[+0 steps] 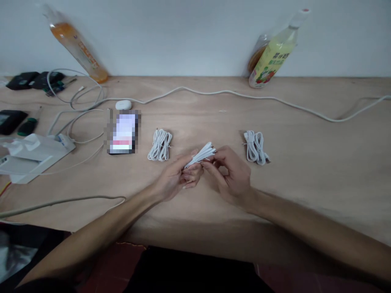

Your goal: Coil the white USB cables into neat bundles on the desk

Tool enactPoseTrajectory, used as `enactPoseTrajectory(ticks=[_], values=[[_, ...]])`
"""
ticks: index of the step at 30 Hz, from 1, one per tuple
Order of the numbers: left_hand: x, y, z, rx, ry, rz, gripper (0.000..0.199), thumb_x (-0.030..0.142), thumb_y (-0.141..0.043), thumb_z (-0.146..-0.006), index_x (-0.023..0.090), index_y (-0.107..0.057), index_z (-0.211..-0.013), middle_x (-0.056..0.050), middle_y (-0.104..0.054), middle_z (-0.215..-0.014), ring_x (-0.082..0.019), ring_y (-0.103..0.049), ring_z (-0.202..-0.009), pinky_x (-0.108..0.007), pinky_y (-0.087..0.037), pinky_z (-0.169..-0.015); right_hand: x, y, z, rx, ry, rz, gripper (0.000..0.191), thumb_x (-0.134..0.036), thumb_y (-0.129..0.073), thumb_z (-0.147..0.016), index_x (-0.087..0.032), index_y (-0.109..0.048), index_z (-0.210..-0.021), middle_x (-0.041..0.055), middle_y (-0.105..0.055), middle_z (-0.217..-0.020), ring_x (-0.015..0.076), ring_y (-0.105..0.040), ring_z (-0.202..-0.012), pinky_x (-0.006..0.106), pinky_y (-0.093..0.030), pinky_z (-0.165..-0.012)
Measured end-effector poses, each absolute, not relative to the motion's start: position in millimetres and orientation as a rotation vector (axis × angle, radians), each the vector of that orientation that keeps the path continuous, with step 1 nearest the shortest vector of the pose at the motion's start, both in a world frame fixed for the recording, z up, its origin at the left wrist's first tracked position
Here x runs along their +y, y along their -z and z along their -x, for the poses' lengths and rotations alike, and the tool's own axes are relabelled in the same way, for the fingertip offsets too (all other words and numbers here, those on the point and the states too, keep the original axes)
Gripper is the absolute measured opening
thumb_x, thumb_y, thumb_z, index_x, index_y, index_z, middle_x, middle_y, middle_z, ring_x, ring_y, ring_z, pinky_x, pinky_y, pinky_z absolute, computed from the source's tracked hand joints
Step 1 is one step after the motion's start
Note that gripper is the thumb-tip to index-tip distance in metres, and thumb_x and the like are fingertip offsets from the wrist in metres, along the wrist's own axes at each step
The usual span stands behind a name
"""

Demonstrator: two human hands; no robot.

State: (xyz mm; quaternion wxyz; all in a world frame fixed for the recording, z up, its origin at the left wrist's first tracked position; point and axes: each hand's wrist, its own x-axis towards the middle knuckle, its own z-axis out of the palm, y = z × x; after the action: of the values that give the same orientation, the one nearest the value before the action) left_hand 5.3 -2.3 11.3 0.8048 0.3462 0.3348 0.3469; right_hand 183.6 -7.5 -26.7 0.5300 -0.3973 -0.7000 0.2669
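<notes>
- Held cable bundle (200,155), one: white, slanting with its right end higher; located between the hands, above the near part of the worktop (320,162).
- Left hand (177,175), bare: closed around the lower left end of that bundle, thumb on top, fingers curled beneath.
- Right hand (233,175), bare: thumb and fingertips drawn narrow on the bundle, near its right end.
- Left cable coil (160,145), one: white, tied at the middle, lying on the worktop, beyond the left hand.
- Right cable coil (255,147), one: white, likewise tied, lying beyond the right hand.
- Phone (124,132), screen lit, its picture pixelated; left of the left coil.
- Small white case (123,105), rounded; just beyond the phone.
- Long white cable (226,92): runs across the rear of the worktop.
- Orange bottle (77,51), rear left, and yellow-green bottle (273,57), rear right; both upright, near the wall (183,36).
- White device (38,152), far left, among loose cables; exact kind unclear.
</notes>
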Motion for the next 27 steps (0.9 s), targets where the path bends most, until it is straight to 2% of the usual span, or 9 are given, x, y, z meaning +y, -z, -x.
enactPoseTrajectory(ticks=[3, 7, 11, 14, 18, 22, 27], values=[[0, -8, -4, 0.725, -0.795, -0.787, 0.045, 0.045, -0.072, -0.096, 0.022, -0.045, -0.069, 0.010, -0.026, -0.061, -0.008, -0.016, -0.051, -0.019, -0.021, -0.043, -5, 24, -182, -1.507, -1.091, 0.922, 0.023, -0.044, -0.065, -0.108, -0.024, -0.066, -0.096, -0.0007, -0.066, -0.079, 0.0136, -0.060, -0.063, 0.026, -0.051, -0.055], [3, 1, -3, 0.745, -0.867, -0.848, 0.041, 0.052, -0.077, -0.092, 0.021, -0.055, -0.077, 0.010, -0.032, -0.060, -0.008, -0.020, -0.049, -0.022, -0.021, -0.043, 0, 22, -180, -1.210, -1.779, 0.775, 0.047, -0.066, -0.061, -0.104, -0.023, -0.062, -0.086, -0.0038, -0.059, -0.065, 0.0119, -0.052, -0.049, 0.022, -0.042, -0.040], [3, 6, 0, 0.801, -0.919, -1.023, 0.046, 0.060, -0.073, -0.096, 0.020, -0.059, -0.075, 0.008, -0.035, -0.060, -0.010, -0.027, -0.052, -0.026, -0.023, -0.048, 2, 18, -180, -1.051, -2.126, 0.698, 0.055, -0.069, -0.061, -0.101, -0.021, -0.060, -0.074, -0.0044, -0.055, -0.059, 0.0090, -0.046, -0.042, 0.020, -0.037, -0.036], [0, 0, 3, 0.873, -0.889, -1.241, 0.048, 0.058, -0.062, -0.104, 0.020, -0.063, -0.076, 0.004, -0.044, -0.064, -0.013, -0.036, -0.058, -0.029, -0.026, -0.054, 3, 14, -182, -0.972, -2.253, 0.663, 0.056, -0.069, -0.061, -0.100, -0.022, -0.056, -0.070, -0.0062, -0.050, -0.056, 0.0074, -0.039, -0.039, 0.019, -0.032, -0.033], [-2, -11, 7, 0.897, -0.846, -1.523, 0.042, 0.046, -0.056, -0.109, 0.021, -0.063, -0.076, 0.001, -0.052, -0.070, -0.017, -0.046, -0.067, -0.031, -0.035, -0.066, 4, 10, -184, -0.935, -2.330, 0.677, 0.052, -0.064, -0.068, -0.098, -0.023, -0.053, -0.070, -0.0078, -0.047, -0.055, 0.0076, -0.035, -0.037, 0.020, -0.027, -0.032], [-2, -12, 12, 0.890, -0.811, -1.755, 0.039, 0.036, -0.053, -0.110, 0.022, -0.056, -0.074, 0.002, -0.048, -0.069, -0.016, -0.044, -0.064, -0.031, -0.034, -0.067, 3, 8, -186, -0.889, -2.353, 0.647, 0.042, -0.056, -0.076, -0.095, -0.023, -0.057, -0.076, -0.0089, -0.048, -0.054, 0.0068, -0.032, -0.039, 0.019, -0.030, -0.035], [1, -11, 14, 0.877, -0.837, -1.881, 0.037, 0.033, -0.052, -0.108, 0.023, -0.051, -0.073, 0.003, -0.045, -0.066, -0.016, -0.041, -0.061, -0.032, -0.032, -0.068, 1, 13, -188, -0.938, -2.346, 0.635, 0.032, -0.048, -0.069, -0.102, -0.022, -0.062, -0.084, -0.0080, -0.051, -0.054, 0.0071, -0.033, -0.039, 0.017, -0.027, -0.034]])
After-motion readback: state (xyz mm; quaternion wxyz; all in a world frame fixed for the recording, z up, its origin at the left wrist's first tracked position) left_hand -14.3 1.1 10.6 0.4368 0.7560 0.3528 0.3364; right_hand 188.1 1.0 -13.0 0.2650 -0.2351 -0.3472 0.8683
